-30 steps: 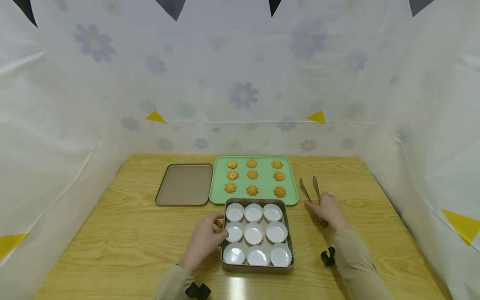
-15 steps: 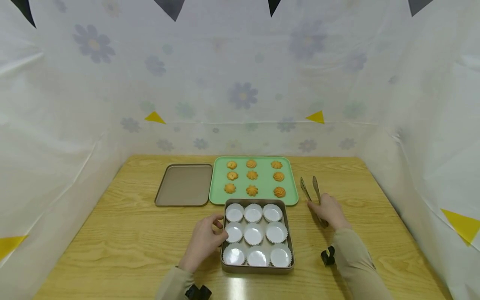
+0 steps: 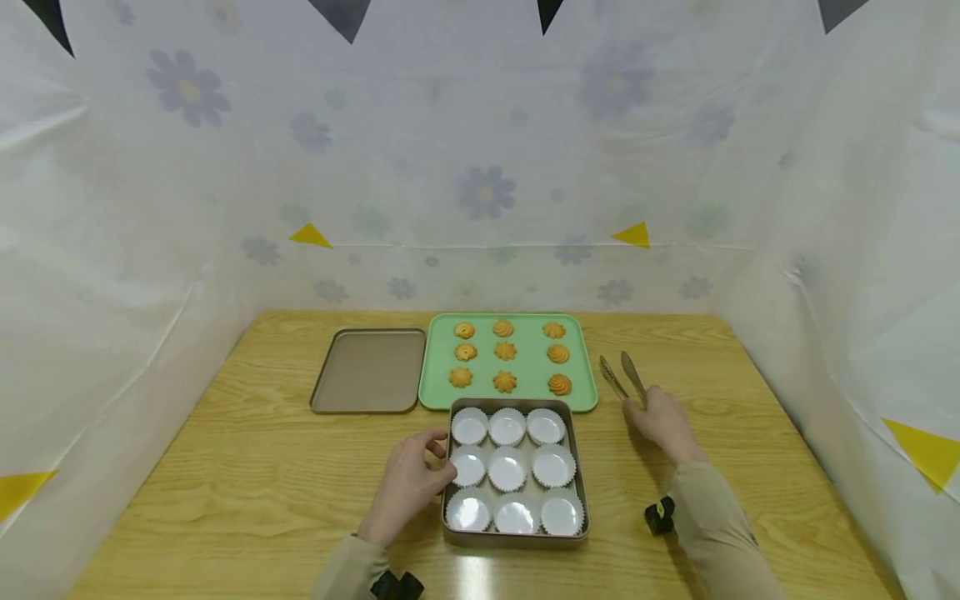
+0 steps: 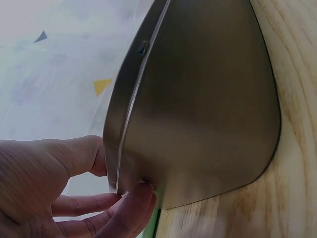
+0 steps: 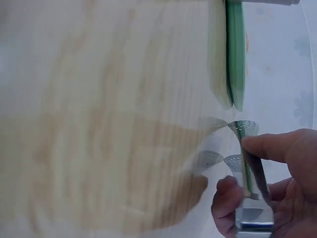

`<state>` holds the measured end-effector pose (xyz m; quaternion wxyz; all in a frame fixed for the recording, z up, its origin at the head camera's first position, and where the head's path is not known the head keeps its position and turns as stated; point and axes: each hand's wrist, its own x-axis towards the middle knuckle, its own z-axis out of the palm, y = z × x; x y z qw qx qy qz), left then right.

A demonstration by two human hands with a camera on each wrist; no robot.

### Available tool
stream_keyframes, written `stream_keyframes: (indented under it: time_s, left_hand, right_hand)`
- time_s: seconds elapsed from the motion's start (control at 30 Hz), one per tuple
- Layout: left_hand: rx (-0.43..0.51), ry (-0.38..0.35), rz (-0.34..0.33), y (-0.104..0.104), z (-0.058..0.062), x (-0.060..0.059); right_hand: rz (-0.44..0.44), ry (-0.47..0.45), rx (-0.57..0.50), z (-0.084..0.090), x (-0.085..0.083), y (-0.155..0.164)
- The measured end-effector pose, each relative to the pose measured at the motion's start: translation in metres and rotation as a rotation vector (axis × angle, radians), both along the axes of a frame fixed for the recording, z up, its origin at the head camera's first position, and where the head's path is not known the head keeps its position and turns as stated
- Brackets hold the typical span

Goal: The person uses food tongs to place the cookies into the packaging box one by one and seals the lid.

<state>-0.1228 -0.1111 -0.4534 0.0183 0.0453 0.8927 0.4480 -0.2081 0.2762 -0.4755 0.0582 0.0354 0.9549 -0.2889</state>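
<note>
A brown metal baking tin holds white fluted paper cups in three rows. My left hand pinches its left rim, thumb over the top edge and fingers against the outer wall, as the left wrist view of the tin's side shows. To the right, my right hand grips metal serving tongs around the middle. Their perforated tips are spread apart and point away from me. In the right wrist view, thumb and fingers sit on either side of the tongs, close over the tabletop.
Behind the tin lies a green tray with several piped cookies in rows. A shallow brown tray sits left of it. The wooden table ends at white flower-printed sheets at the back and sides.
My right hand has shifted slightly away from me, up along the tongs; their near end no longer shows below it. The left hand and the tin have stayed put.
</note>
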Motion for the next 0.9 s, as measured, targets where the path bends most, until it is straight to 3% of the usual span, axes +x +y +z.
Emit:
stream_keyframes:
  time_s: [0.5, 0.9]
  left_hand:
    - [-0.006, 0.012, 0.011, 0.001, 0.000, 0.002]
    - [-0.029, 0.015, 0.021, 0.001, -0.002, 0.001]
  right_hand:
    - [0.009, 0.097, 0.043, 0.012, -0.002, -0.002]
    - [0.063, 0.078, 0.064, 0.031, -0.036, -0.025]
